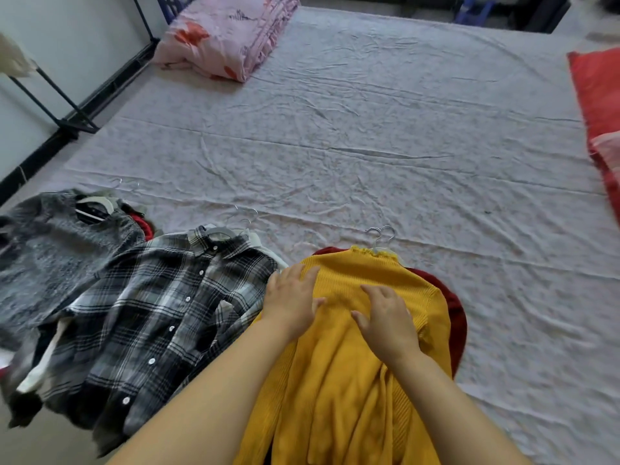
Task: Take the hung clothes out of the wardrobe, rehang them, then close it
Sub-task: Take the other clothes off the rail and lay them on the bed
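Head view: I see the left hand (293, 303) and right hand (385, 317) lying flat, fingers spread, on the chest of a yellow sweater (335, 380). The sweater, on its hanger (380, 234), lies over a red garment (456, 317) at the near edge of the bed (402, 146), with a plaid shirt (161, 313) just beside the left hand.

One wide-angle view, worn on the head, looks forward and down from the near edge of the bed (402, 146). The left hand (292, 305) and right hand (387, 318) lie close under the lens, low in frame; the quilt (228, 35) lies far off, at top.
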